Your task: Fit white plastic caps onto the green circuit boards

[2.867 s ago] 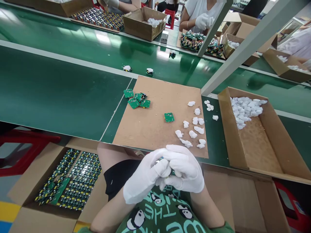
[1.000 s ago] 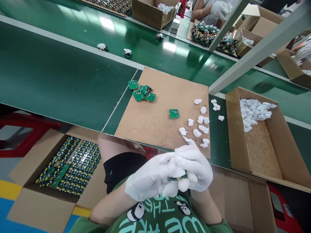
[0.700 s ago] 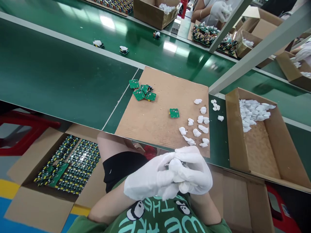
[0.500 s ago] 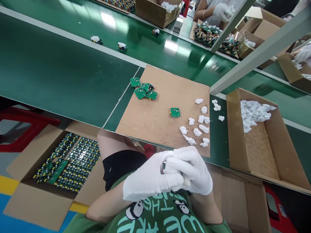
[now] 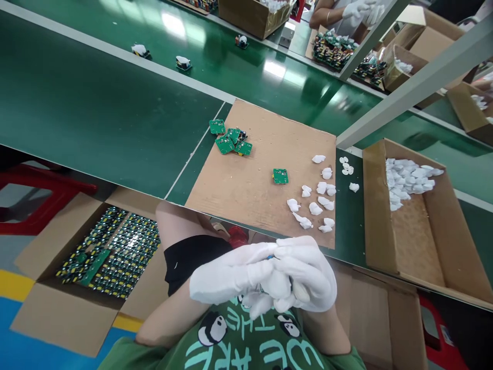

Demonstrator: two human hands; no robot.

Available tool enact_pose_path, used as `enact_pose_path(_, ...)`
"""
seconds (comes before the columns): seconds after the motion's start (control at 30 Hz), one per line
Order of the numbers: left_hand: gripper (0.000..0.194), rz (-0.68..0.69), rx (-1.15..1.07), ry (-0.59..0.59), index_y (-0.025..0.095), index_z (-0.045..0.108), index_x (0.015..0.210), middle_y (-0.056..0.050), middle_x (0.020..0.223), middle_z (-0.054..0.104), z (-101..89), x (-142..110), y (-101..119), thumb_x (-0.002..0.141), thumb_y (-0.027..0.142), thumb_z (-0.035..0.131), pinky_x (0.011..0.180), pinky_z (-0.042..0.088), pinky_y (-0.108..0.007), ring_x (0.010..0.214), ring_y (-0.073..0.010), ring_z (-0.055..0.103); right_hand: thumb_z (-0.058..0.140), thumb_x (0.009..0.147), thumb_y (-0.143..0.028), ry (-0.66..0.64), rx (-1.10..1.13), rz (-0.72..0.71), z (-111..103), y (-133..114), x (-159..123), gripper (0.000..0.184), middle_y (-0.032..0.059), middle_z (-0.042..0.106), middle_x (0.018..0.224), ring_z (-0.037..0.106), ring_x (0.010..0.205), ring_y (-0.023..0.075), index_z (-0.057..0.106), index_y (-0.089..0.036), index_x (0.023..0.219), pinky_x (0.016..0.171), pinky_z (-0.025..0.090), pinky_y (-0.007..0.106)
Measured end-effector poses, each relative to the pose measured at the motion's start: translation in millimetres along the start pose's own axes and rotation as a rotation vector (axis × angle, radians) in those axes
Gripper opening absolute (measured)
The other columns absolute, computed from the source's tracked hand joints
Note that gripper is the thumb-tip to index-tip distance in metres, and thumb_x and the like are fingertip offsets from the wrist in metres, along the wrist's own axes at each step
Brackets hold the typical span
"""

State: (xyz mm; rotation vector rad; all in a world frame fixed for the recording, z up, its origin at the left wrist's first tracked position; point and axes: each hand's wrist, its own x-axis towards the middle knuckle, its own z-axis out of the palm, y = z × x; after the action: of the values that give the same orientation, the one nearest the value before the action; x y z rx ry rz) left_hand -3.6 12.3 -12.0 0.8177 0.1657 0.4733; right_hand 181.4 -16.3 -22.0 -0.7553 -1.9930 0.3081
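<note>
Cupping both gloved hands together over your lap, just short of the green table [image 5: 348, 241], you have the fingers of each curled closely around a small component [image 5: 270, 257], with hardly any gap left. Only a speck of blue shows between your fingers; the rest is out of sight behind the gloves. Your left hand [image 5: 233, 277] lies almost level, its forearm slanting in from the left, fingers pointing at your right hand [image 5: 310, 275], which arches in from the opposite side, wrist bent inward, knuckles uppermost. Straight ahead of your fingers, well apart from them, a single green circuit board [image 5: 281, 176] lies flat on the cardboard sheet [image 5: 254, 195]; farther ahead and left is a cluster of circuit boards [image 5: 225, 144]. Nearer, ahead and slightly right of your fingertips, lie scattered white wads [image 5: 315, 208], and beyond them to the right stands an open cardboard box [image 5: 379, 221]
</note>
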Motion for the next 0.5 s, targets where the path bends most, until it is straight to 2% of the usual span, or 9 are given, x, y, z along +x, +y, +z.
enact_pose_path(0.07,0.056,-0.015,-0.110,0.104,0.011,0.065,0.078,-0.009,0.076,0.064,1.8,1.2,-5.2,0.094,0.064,0.053,0.037,0.032,-0.020,0.044,-0.0077,0.047,0.051,0.105,-0.039,0.018,-0.015,-0.008,0.1,-1.4,-0.3,0.042,0.0112,0.068,0.108,0.069,0.101,0.0233,0.056,-0.015,0.140,0.087,0.062,0.042)
enact_pose_path(0.13,0.054,0.018,-0.159,0.172,0.011,0.065,0.076,-0.011,0.074,0.066,4.7,3.5,-8.8,0.093,0.061,0.056,0.038,0.033,-0.020,0.046,-0.0090,0.049,0.052,0.104,-0.043,0.031,-0.011,0.008,-0.5,-0.6,0.3,0.046,0.0109,0.069,0.106,0.070,0.099,0.0242,0.054,-0.016,0.141,0.086,0.062,0.043)
enact_pose_path(0.2,0.056,0.035,-0.161,0.159,0.011,0.067,0.074,-0.013,0.077,0.069,6.7,6.2,-9.9,0.093,0.062,0.053,0.038,0.032,-0.022,0.044,-0.0091,0.048,0.052,0.103,-0.046,0.014,0.008,0.039,-1.2,1.8,1.9,0.051,0.0108,0.069,0.105,0.069,0.098,0.0251,0.050,-0.017,0.145,0.083,0.063,0.042)
enact_pose_path(0.27,0.061,-0.013,-0.147,0.142,0.012,0.068,0.075,-0.013,0.077,0.069,7.0,8.6,-9.0,0.093,0.066,0.048,0.036,0.028,-0.023,0.041,-0.0088,0.045,0.050,0.104,-0.046,-0.026,0.029,0.045,-1.6,4.4,4.2,0.052,0.0106,0.069,0.103,0.069,0.096,0.0249,0.047,-0.017,0.148,0.080,0.063,0.040)
enact_pose_path(0.33,0.063,-0.056,-0.113,0.160,0.013,0.067,0.071,-0.011,0.075,0.068,6.3,10.0,-7.3,0.091,0.070,0.050,0.038,0.031,-0.023,0.042,-0.0086,0.044,0.051,0.104,-0.044,-0.036,0.015,0.041,-1.5,5.9,5.6,0.050,0.0102,0.068,0.101,0.069,0.093,0.0244,0.048,-0.018,0.147,0.077,0.062,0.039)
enact_pose_path(0.43,0.061,-0.005,-0.035,0.181,0.013,0.062,0.062,-0.010,0.075,0.068,4.8,11.0,-7.6,0.090,0.067,0.057,0.042,0.035,-0.023,0.045,-0.0080,0.045,0.058,0.101,-0.047,-0.033,-0.009,0.081,-0.9,5.3,3.0,0.050,0.0090,0.068,0.099,0.069,0.090,0.0247,0.051,-0.022,0.144,0.075,0.061,0.039)
enact_pose_path(0.5,0.061,0.022,-0.031,0.178,0.012,0.064,0.063,-0.011,0.072,0.067,4.1,12.0,-11.8,0.092,0.064,0.056,0.039,0.031,-0.021,0.043,-0.0072,0.044,0.060,0.099,-0.046,0.007,0.033,0.132,-1.3,3.7,-1.5,0.048,0.0079,0.068,0.097,0.069,0.085,0.0253,0.051,-0.026,0.143,0.070,0.060,0.040)
